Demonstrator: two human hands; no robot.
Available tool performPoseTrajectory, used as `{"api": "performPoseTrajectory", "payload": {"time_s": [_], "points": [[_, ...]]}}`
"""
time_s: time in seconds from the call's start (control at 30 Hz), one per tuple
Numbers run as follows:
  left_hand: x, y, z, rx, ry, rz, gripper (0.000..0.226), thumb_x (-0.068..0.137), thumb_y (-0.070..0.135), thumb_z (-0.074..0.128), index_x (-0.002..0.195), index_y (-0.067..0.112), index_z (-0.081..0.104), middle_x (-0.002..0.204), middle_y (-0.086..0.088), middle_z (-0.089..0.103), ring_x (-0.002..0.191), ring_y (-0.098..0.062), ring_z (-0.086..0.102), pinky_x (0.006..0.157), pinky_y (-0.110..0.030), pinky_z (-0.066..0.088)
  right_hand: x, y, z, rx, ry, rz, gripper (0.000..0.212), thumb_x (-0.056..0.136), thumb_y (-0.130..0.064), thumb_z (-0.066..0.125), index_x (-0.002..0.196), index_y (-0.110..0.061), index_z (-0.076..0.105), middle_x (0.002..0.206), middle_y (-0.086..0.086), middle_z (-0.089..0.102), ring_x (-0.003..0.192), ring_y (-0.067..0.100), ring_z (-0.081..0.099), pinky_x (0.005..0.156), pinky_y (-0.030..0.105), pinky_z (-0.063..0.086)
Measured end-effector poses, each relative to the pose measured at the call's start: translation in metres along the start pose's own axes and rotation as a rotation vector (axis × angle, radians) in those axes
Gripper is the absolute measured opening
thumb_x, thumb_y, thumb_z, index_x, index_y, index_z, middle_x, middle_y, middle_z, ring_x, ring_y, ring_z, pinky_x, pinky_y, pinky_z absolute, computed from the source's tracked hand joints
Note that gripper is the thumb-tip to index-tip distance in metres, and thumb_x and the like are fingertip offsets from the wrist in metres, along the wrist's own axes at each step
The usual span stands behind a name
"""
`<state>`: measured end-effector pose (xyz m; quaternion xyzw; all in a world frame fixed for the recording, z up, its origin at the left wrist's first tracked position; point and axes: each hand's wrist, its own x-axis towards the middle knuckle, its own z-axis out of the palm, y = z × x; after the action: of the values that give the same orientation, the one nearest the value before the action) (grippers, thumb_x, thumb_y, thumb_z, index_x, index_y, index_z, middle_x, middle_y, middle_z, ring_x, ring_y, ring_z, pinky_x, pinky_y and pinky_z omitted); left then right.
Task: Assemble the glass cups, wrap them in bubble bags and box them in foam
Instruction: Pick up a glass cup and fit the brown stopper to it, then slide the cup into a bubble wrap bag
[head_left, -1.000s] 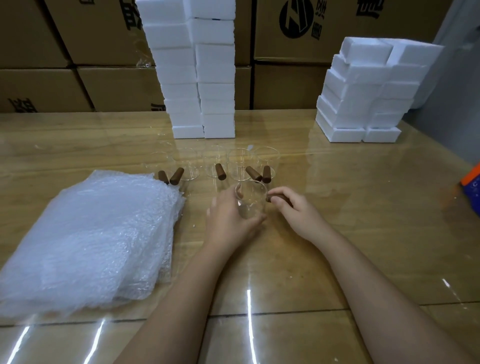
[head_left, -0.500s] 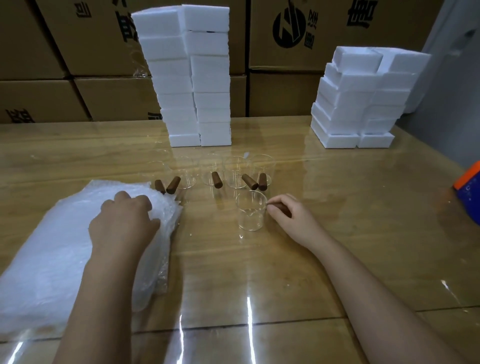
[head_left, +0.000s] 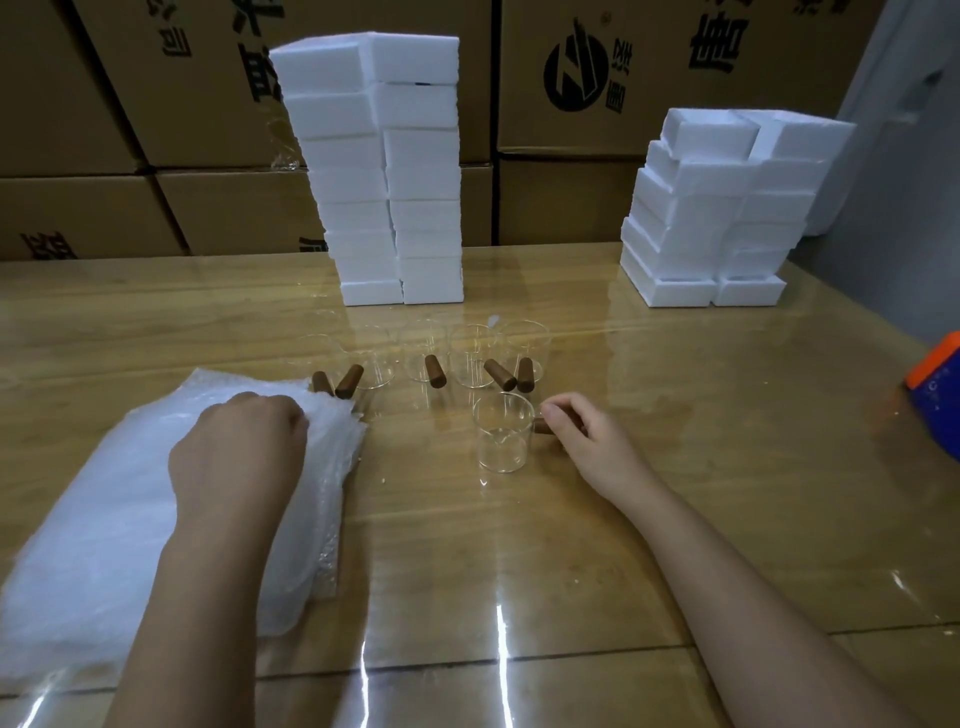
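1. The left hand (head_left: 239, 457) sits left of centre on the stack of bubble bags (head_left: 104, 519). Its fingers are curled down into the stack's far right corner and grip the top layer there. The fingertips are hidden behind the knuckles.
2. The right hand (head_left: 587, 441) lies right of centre with its wrist on the table (head_left: 675, 519). Fingers and thumb are curled round the wooden handle (head_left: 543, 426).
3. That handle projects from the right side of one glass cup (head_left: 503, 434). The cup stands upright at centre frame, apart from the others and nearer the camera.
4. A row of glass cups (head_left: 470, 356) stands just above it in the frame, all upright, brown handles pointing toward the camera. The leftmost cups touch or adjoin the bubble bags; which one cannot be told.
5. A tall foam stack (head_left: 374, 171), two columns wide, stands at upper centre. A lower foam stack (head_left: 717, 208) stands at upper right, well apart.
6. Cardboard cartons (head_left: 156, 104) with printed markings fill the top of the frame.
7. An orange and blue object (head_left: 935, 384) is cut off by the right edge.
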<state>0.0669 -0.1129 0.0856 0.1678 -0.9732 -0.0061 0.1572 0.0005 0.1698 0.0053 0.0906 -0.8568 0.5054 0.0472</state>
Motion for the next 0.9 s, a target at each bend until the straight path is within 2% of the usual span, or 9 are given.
{"api": "performPoseTrajectory", "payload": {"time_s": [0.2, 0.27, 0.33, 0.43, 0.53, 0.67, 0.77, 0.83, 0.9], "points": [[0.005, -0.002, -0.034, -0.304, 0.291, 0.08, 0.021, 0.096, 0.019, 0.052, 0.091, 0.01, 0.07, 0.076, -0.012, 0.064, 0.066, -0.033, 0.053, 0.057, -0.038, 0.044, 0.0, -0.014, -0.005, -0.143, 0.449, -0.223, 0.019, 0.095, -0.02, 0.052, 0.101, -0.008, 0.065, 0.104, 0.005, 0.053, 0.102, 0.018, 0.05, 0.087, 0.025, 0.041], [0.003, 0.004, -0.05, -0.495, 0.41, 0.222, 0.019, 0.096, 0.02, 0.055, 0.101, 0.011, 0.071, 0.084, -0.007, 0.069, 0.074, -0.031, 0.059, 0.066, -0.043, 0.049, -0.002, -0.031, -0.006, 0.026, 0.454, -0.28, 0.017, 0.096, -0.017, 0.048, 0.094, -0.013, 0.065, 0.094, -0.001, 0.059, 0.09, 0.009, 0.054, 0.076, 0.016, 0.043], [-0.001, 0.016, -0.064, -0.604, 0.426, 0.377, 0.016, 0.093, 0.018, 0.061, 0.1, 0.011, 0.073, 0.085, 0.004, 0.067, 0.07, -0.023, 0.059, 0.065, -0.036, 0.047, -0.003, -0.055, -0.007, 0.277, 0.285, -0.227, 0.022, 0.098, -0.015, 0.047, 0.086, -0.019, 0.064, 0.076, -0.009, 0.064, 0.072, 0.003, 0.057, 0.063, 0.012, 0.043], [-0.004, 0.034, -0.065, -0.555, 0.293, 0.471, 0.009, 0.089, 0.022, 0.067, 0.091, 0.018, 0.075, 0.08, 0.004, 0.07, 0.064, -0.021, 0.06, 0.056, -0.032, 0.046, 0.002, -0.084, -0.005, 0.492, -0.089, -0.039, 0.025, 0.1, -0.028, 0.043, 0.091, -0.017, 0.064, 0.073, -0.004, 0.07, 0.065, 0.008, 0.064, 0.057, 0.019, 0.05], [-0.005, 0.047, -0.046, -0.463, 0.044, 0.46, 0.007, 0.086, 0.029, 0.067, 0.089, 0.026, 0.072, 0.087, 0.009, 0.068, 0.078, -0.014, 0.062, 0.065, -0.034, 0.049, 0.006, -0.102, 0.008, 0.567, -0.394, 0.279, 0.042, 0.096, -0.051, 0.041, 0.11, -0.015, 0.058, 0.095, 0.009, 0.072, 0.076, 0.019, 0.07, 0.06, 0.027, 0.056], [-0.009, 0.042, -0.014, -0.435, -0.243, 0.391, 0.033, 0.082, 0.055, 0.059, 0.108, 0.034, 0.065, 0.109, 0.017, 0.063, 0.1, -0.005, 0.059, 0.082, -0.031, 0.049, 0.004, -0.097, 0.04, 0.1, -0.358, 0.323, 0.056, 0.09, -0.048, 0.054, 0.137, -0.019, 0.046, 0.135, 0.0, 0.051, 0.109, 0.017, 0.058, 0.084, 0.029, 0.048], [-0.006, 0.02, 0.002, -0.021, -0.253, 0.306, 0.074, 0.075, 0.07, 0.057, 0.139, 0.037, 0.039, 0.148, 0.007, 0.034, 0.133, -0.02, 0.034, 0.102, -0.038, 0.035, 0.002, -0.094, 0.048, 0.004, -0.267, 0.177, 0.009, 0.092, -0.023, 0.053, 0.099, -0.024, 0.059, 0.097, -0.004, 0.059, 0.075, 0.01, 0.055, 0.058, 0.022, 0.041], [-0.006, 0.01, 0.007, 0.074, -0.358, 0.29, 0.093, 0.068, 0.077, 0.057, 0.146, 0.04, 0.022, 0.158, 0.004, 0.012, 0.143, -0.024, 0.017, 0.109, -0.043, 0.026, 0.001, -0.093, 0.05, -0.052, -0.238, 0.115, 0.025, 0.092, -0.015, 0.05, 0.07, -0.024, 0.043, 0.07, -0.006, 0.042, 0.052, 0.008, 0.038, 0.049, 0.026, 0.028], [-0.01, 0.003, 0.008, 0.116, -0.416, 0.296, 0.098, 0.067, 0.078, 0.057, 0.147, 0.042, 0.014, 0.16, 0.003, 0.002, 0.146, -0.026, 0.01, 0.112, -0.044, 0.021, 0.0, -0.092, 0.051, -0.062, -0.234, 0.092, 0.019, 0.094, -0.013, 0.046, 0.078, -0.022, 0.05, 0.069, -0.006, 0.045, 0.048, 0.008, 0.035, 0.05, 0.025, 0.027]]}}
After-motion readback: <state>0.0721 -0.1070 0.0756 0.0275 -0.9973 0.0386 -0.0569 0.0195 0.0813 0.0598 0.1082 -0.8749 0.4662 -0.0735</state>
